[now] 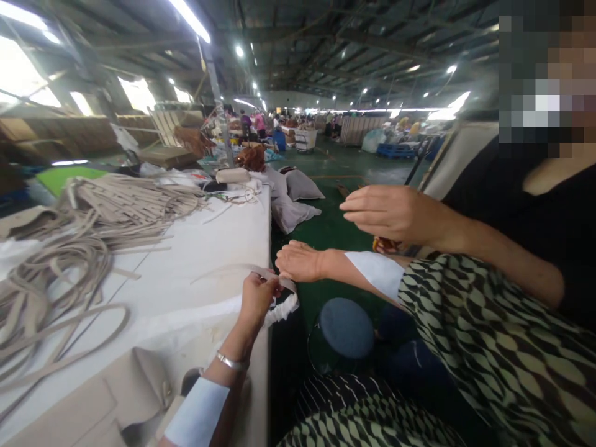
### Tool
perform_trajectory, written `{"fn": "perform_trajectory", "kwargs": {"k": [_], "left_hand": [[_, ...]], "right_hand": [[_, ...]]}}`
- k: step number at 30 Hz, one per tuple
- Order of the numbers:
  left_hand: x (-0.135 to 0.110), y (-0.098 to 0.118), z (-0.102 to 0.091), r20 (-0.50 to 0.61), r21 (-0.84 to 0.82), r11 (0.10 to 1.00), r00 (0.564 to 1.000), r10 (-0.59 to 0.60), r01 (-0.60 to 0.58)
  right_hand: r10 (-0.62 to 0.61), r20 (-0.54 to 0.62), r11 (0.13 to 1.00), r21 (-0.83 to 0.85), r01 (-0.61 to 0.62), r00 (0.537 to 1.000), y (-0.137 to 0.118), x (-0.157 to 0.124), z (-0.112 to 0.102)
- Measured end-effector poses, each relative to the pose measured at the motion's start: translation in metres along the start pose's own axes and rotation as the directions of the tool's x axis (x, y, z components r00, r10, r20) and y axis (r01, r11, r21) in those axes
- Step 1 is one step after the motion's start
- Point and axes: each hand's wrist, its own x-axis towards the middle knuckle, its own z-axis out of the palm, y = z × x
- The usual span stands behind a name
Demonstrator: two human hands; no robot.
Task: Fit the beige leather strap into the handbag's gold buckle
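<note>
the left hand (pixel 258 297) pinches a beige strap (pixel 261 270) at the table (pixel 223 236) edge; the right hand (pixel 300 261) curls beside it, grip unclear. a slack pinch could drop the strap.

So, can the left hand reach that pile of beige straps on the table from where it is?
Probably yes: only bare white tabletop lies between the left hand and the pile of straps. The hand is pinching one strap at the table edge, though.
</note>
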Motion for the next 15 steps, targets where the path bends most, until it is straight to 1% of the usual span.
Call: {"fn": "perform_trajectory", "kwargs": {"k": [3,5,6,8,11,13,15], "left_hand": [[0.003,0.007,-0.012,-0.041,-0.030,0.999,0.999,0.020,-0.021],[0.008,0.010,-0.016,-0.054,-0.038,0.999,0.998,0.028,-0.030],[0.010,0.012,-0.017,-0.055,-0.040,0.999,0.998,0.029,-0.032],[0.016,0.012,-0.017,-0.047,-0.038,0.999,0.998,0.031,-0.033],[0.024,0.010,-0.014,-0.024,-0.026,0.999,0.999,0.035,-0.035],[0.027,0.007,-0.013,-0.016,-0.017,0.999,0.999,0.038,-0.038],[0.029,0.006,-0.011,-0.011,-0.011,0.999,0.999,0.042,-0.042]], "right_hand": [[0.009,-0.016,1.000,-0.011,-0.010,1.000,-0.001,0.009,0.001],[0.046,-0.044,0.999,-0.002,-0.046,0.998,0.008,0.004,0.003],[0.076,-0.059,0.997,0.008,-0.076,0.995,0.014,-0.003,0.006],[0.153,-0.084,0.988,0.040,-0.150,0.985,0.029,-0.026,0.017],[0.268,-0.063,0.959,0.108,-0.260,0.961,0.048,-0.081,0.041],[0.317,-0.029,0.939,0.149,-0.310,0.948,0.055,-0.120,0.056],[0.359,-0.047,0.919,0.191,-0.345,0.932,0.058,-0.152,0.064]]}}
